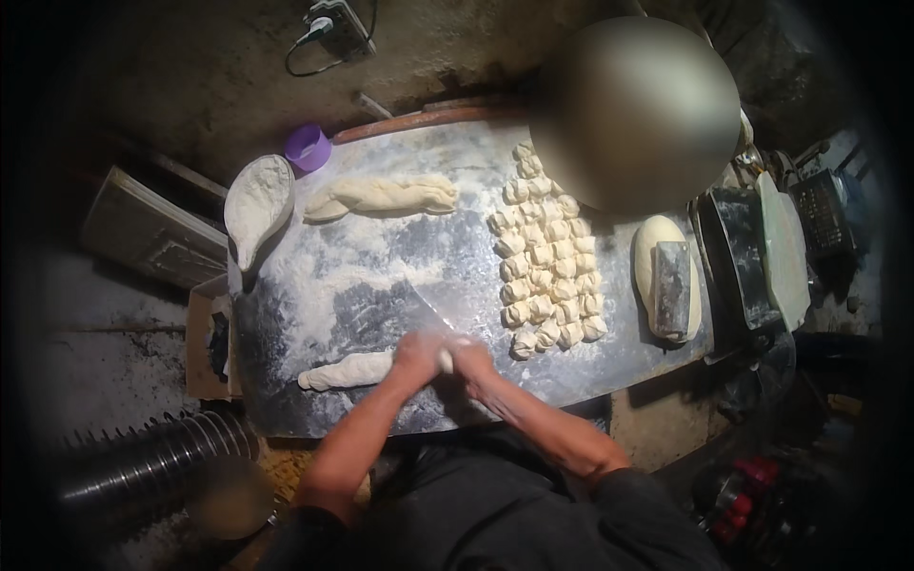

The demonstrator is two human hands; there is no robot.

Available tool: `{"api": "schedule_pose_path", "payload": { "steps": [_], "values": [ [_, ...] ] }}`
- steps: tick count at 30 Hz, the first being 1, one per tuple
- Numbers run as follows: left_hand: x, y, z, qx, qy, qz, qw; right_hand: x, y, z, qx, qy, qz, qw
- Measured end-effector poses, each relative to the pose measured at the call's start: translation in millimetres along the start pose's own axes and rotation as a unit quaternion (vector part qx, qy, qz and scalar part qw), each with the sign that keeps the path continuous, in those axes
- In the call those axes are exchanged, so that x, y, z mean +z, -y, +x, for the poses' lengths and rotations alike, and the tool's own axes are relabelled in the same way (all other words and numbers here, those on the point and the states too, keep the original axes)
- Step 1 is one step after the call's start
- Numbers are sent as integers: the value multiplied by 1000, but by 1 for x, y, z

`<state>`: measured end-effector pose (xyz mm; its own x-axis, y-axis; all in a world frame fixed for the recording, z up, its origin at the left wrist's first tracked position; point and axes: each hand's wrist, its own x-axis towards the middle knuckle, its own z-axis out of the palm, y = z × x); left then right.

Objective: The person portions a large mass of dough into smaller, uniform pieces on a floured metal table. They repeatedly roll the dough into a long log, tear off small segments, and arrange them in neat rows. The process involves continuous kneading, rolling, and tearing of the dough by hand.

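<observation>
My left hand (421, 355) lies over the right end of a floured dough roll (348, 372) near the front edge of the metal-topped table (400, 421). Close beside it is my right hand (469, 360), blurred, at the handle end of a knife or scraper whose thin blade (432, 307) points up and left; which fingers grip it is not clear. A small bit of dough (446, 361) shows between the hands. Rows of cut dough pieces (540, 278) stand to the right. A thick twisted dough roll (385, 195) rests farther back.
A flour-filled scoop (258, 200) and a purple cup (308, 148) stand at the back left. At right, a metal scraper (672, 285) lies on a large dough lump (653, 239). A rolling pin or wooden rod (421, 123) lines the back edge. A blurred round area hides the back right.
</observation>
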<state>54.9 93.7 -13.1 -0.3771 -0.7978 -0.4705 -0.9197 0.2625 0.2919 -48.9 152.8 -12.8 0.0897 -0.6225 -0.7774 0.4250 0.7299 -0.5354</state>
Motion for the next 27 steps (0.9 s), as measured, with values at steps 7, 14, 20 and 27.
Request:
{"api": "schedule_pose_path", "payload": {
  "steps": [7, 14, 20, 27],
  "values": [
    [3, 13, -5, 31, -39, -129, 990, 42, 105, -65, -268, 57, -240, 931],
    [38, -27, -93, 126, -133, 82, 980, -33, 226, 56, -696, -212, -311, 611],
    [22, 25, -72, 126, -108, 87, 982, -76, 215, 100, -467, -219, -684, 516],
    [10, 32, -48, 112, -94, -92, 985, -22, 72, -13, -228, 51, -525, 819]
  ]
}}
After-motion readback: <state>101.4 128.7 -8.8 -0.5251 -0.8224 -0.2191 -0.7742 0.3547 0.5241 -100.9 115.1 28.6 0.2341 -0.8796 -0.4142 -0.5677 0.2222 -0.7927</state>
